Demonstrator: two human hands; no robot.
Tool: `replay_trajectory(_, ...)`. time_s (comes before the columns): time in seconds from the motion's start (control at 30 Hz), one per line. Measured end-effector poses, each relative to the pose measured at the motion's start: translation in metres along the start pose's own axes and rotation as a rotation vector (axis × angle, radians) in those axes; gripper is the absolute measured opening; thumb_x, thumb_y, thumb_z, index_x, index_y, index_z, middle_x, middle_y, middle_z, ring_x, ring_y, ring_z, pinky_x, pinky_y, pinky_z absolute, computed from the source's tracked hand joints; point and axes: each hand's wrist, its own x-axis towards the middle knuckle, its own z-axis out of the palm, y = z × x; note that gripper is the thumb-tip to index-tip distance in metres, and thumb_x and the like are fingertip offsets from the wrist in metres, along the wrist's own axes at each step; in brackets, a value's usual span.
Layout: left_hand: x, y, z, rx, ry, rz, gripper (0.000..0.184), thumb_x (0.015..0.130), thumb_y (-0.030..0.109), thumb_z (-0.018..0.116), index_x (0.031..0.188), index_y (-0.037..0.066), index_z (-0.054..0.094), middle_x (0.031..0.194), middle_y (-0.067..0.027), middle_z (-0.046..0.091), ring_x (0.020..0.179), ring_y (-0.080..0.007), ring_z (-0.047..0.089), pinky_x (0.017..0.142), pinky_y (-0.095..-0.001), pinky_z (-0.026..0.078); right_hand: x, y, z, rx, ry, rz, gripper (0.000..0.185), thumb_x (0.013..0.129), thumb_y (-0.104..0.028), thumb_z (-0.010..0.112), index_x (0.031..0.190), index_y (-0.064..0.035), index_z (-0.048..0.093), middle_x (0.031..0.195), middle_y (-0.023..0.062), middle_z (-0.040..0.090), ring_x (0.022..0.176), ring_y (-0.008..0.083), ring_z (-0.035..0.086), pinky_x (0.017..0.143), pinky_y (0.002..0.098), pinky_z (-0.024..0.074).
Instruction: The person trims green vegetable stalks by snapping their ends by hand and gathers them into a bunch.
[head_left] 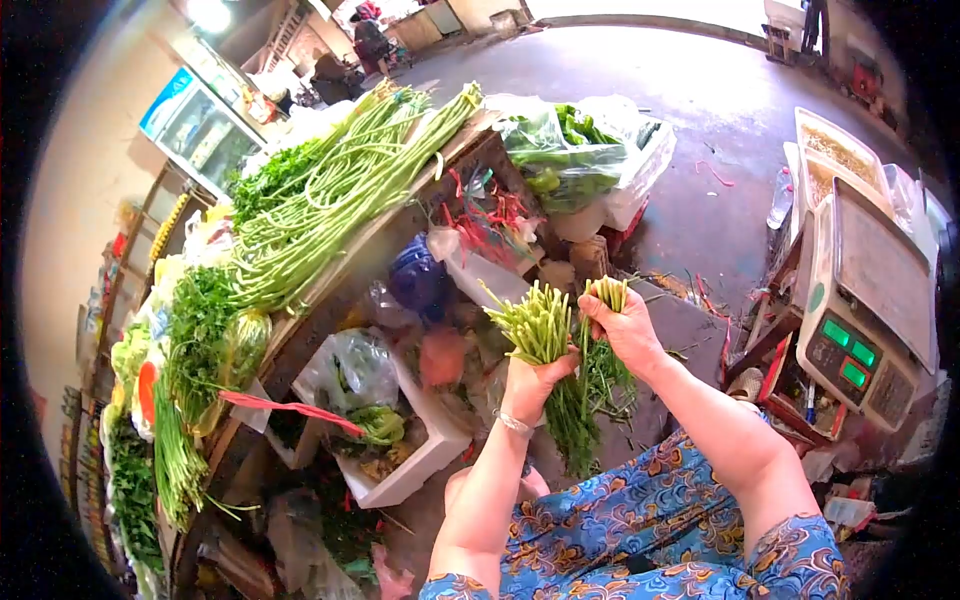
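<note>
Leafy greens (pixel 572 425) in a thick bunch are in our left hand (pixel 545 372), held up to the right of the table (pixel 350 262) and apart from it. That grip is wrapped firmly round the stems, cut ends upward and leaves hanging below. Our right hand (pixel 622 325), farther from the table, has its grip closed on a smaller bunch (pixel 607 292), stems up too, just beside the first. On the table we have long beans (pixel 350 185) laid lengthwise. Just right of the table sits a white foam box (pixel 425 465); near its far end are bagged green peppers (pixel 570 180). Our weighing scale (pixel 890 245) stands well to the right of the table.
</note>
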Motion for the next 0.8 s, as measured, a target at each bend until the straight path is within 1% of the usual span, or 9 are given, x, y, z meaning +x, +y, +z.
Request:
replay_trajectory(0.13,-0.002,-0.007,0.003,0.038,-0.002,0.042,0.036,0.069,0.0,0.073,0.103,0.003,0.062,0.093,-0.0007,0.065,0.083,-0.0109,0.061,0.074,-0.0255,0.049,0.0,0.003,0.0,0.018,-0.002,-0.012,0.013,0.088,-0.018,0.068,0.089,-0.0094,0.058,0.071,-0.0055,0.054,0.058,0.0038,0.048,0.049,0.0205,0.0406)
replay_trajectory(0.17,-0.001,-0.006,0.003,0.038,-0.013,0.086,0.04,0.07,0.0,0.073,0.109,0.003,0.061,0.097,0.0,0.064,0.087,-0.011,0.06,0.076,-0.0265,0.049,0.0,0.002,-0.001,0.019,0.001,-0.011,0.013,0.088,-0.018,0.068,0.089,-0.0094,0.058,0.071,-0.0055,0.054,0.058,0.0038,0.048,0.049,0.0205,0.0406)
replay_trajectory(0.33,0.007,-0.015,-0.009,0.121,0.084,0.136,0.04,0.074,0.003,0.073,0.112,0.005,0.061,0.098,0.0006,0.063,0.086,-0.0109,0.059,0.075,-0.0278,0.05,0.001,-0.009,-0.007,-0.321,-0.024,-0.039,0.013,0.091,-0.017,0.063,0.087,-0.0061,0.057,0.069,-0.0046,0.052,0.058,0.0045,0.047,0.049,0.0238,0.0381)
replay_trajectory(0.4,0.002,-0.003,-0.011,0.067,0.068,0.083,0.036,0.073,0.004,0.073,0.106,0.005,0.061,0.094,0.0003,0.063,0.082,-0.0109,0.06,0.073,-0.0267,0.05,0.005,-0.002,-0.01,-0.413,-0.023,-0.208,0.015,0.09,-0.019,0.063,0.085,-0.0061,0.057,0.067,-0.0047,0.051,0.057,0.0048,0.046,0.05,0.0241,0.0376)
replay_trajectory(0.43,0.003,-0.001,-0.015,0.051,0.043,0.06,0.036,0.071,0.004,0.074,0.105,0.004,0.061,0.093,-0.0005,0.064,0.082,-0.0115,0.061,0.073,-0.0266,0.05,0.001,-0.006,-0.009,-0.361,-0.027,-0.1,0.016,0.09,-0.02,0.063,0.085,-0.0069,0.057,0.067,-0.0047,0.051,0.057,0.0048,0.046,0.05,0.0239,0.0377)
replay_trajectory(0.47,0.0,0.004,-0.016,0.047,0.028,0.01,0.042,0.07,0.008,0.074,0.109,0.002,0.059,0.098,-0.0036,0.063,0.088,-0.016,0.06,0.081,-0.0299,0.049,0.001,-0.014,-0.007,-0.306,-0.03,-0.006,0.016,0.09,-0.021,0.063,0.085,-0.0076,0.057,0.067,-0.0047,0.052,0.057,0.0048,0.047,0.05,0.0237,0.0377)
replay_trajectory(0.53,0.003,-0.002,-0.02,-0.009,-0.009,0.026,0.042,0.069,0.008,0.074,0.108,0.002,0.059,0.096,-0.0045,0.064,0.086,-0.0161,0.061,0.082,-0.0298,0.049,0.002,-0.012,-0.01,-0.199,-0.078,0.094,0.018,0.089,-0.026,0.066,0.086,-0.0097,0.058,0.067,-0.0049,0.054,0.056,0.0039,0.047,0.049,0.0225,0.0371)
replay_trajectory(0.63,0.005,-0.003,-0.023,0.005,-0.006,0.055,0.041,0.07,0.008,0.075,0.107,0.001,0.059,0.095,-0.0048,0.064,0.085,-0.0164,0.062,0.082,-0.0303,0.05,0.004,-0.012,-0.012,-0.136,-0.07,0.125,0.021,0.087,-0.027,0.069,0.087,-0.0092,0.059,0.067,-0.0059,0.053,0.056,0.0032,0.046,0.048,0.0219,0.0362)
replay_trajectory(0.8,0.009,-0.006,-0.033,0.029,0.041,0.077,0.037,0.072,0.005,0.073,0.106,0.001,0.059,0.093,-0.0046,0.064,0.084,-0.0163,0.062,0.079,-0.0299,0.051,0.011,-0.016,-0.021,-0.267,-0.2,0.066,0.024,0.083,-0.027,0.073,0.084,-0.0075,0.06,0.072,-0.0042,0.055,0.066,0.0055,0.049,0.059,0.0236,0.0396)
